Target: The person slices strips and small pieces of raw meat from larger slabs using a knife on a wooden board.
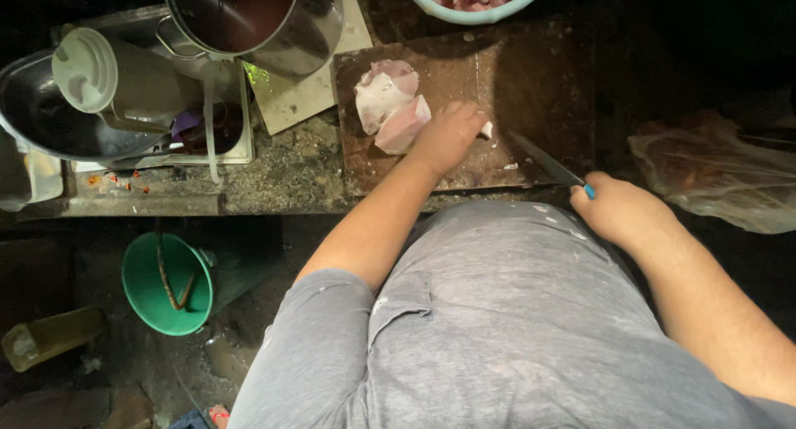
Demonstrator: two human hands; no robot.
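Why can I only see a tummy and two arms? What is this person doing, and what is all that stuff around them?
The camera sits on the person's head and looks straight down, so you see their grey shirt and both arms from above. There is no machine here, just two bare hands. The left hand rests on pale pink pieces of raw meat lying on a dark cutting board. The right hand has its grip closed around a knife, blade pointing over the board. At the top is a bowl with more meat pieces. To the left stand a big metal pot and a jug with a white lid. A green bucket sits on the floor.
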